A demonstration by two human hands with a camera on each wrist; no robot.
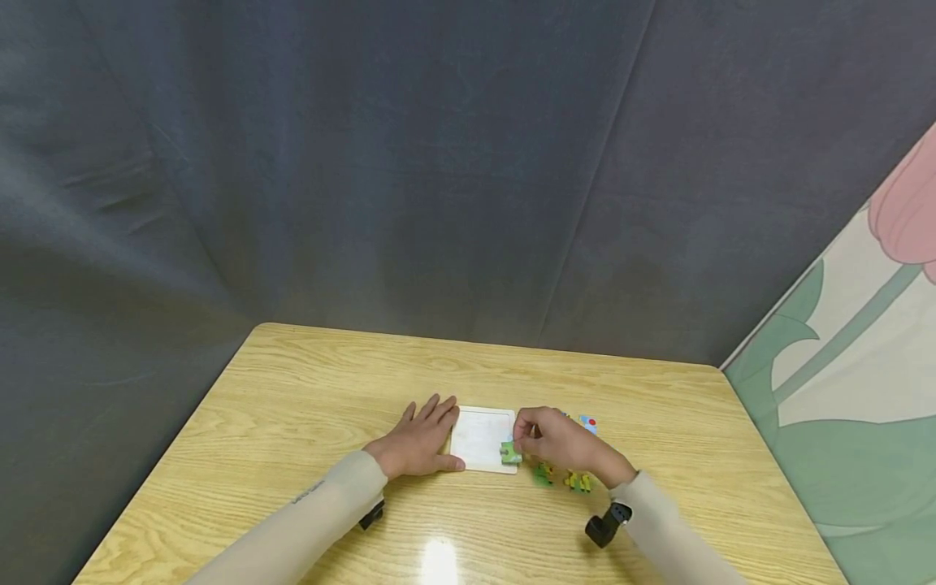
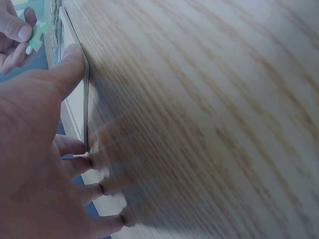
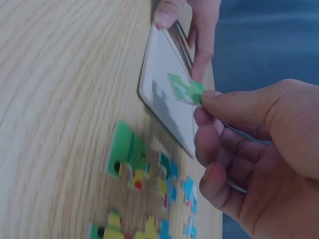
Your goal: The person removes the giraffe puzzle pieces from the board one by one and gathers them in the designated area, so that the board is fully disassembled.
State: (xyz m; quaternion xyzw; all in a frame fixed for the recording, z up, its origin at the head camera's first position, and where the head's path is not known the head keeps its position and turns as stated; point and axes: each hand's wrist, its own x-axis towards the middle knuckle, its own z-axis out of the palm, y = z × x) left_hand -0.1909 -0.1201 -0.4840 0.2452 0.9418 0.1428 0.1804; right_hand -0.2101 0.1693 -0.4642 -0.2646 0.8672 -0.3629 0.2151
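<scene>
my right hand pinches a green puzzle piece between thumb and forefinger, holding it over the near right corner of the white puzzle tray. my left hand lies flat, fingers straight, bracing the tray's left edge on the desk. the loose pieces sit just beside the tray; i reckon a careless wrist could scatter them, or a tilted piece could jam against the rim.

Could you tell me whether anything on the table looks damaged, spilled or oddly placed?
Nothing stands out. The white tray lies flat under the left hand, and loose pieces lie scattered beside it.
</scene>
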